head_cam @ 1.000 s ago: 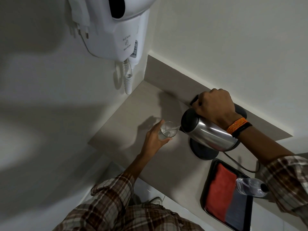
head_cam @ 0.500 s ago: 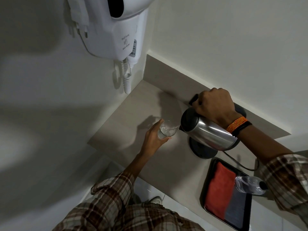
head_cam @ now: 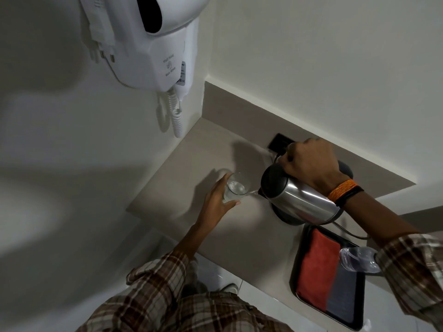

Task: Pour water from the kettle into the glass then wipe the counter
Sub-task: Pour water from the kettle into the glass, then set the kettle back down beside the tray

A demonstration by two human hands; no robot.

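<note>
Kettle (head_cam: 299, 202) at centre-right of frame, steel body tilted, spout down-left, thin stream of water (head_cam: 253, 193) running into glass (head_cam: 236, 189). Glass at frame centre, partly filled, standing on counter (head_cam: 239, 236). Right hand (head_cam: 309, 167) fisted around kettle handle, fingers curled tight; orange and black bands on wrist. Left hand (head_cam: 217, 200) wrapped round glass, fingers curved on its side. Round kettle base (head_cam: 282, 218) under kettle. Black tray (head_cam: 299, 264) lower right, holding red cloth (head_cam: 318, 269), grey cloth (head_cam: 342, 293), plastic bottle (head_cam: 357, 258). White hair dryer unit (head_cam: 153, 39) on wall, upper left.
</note>
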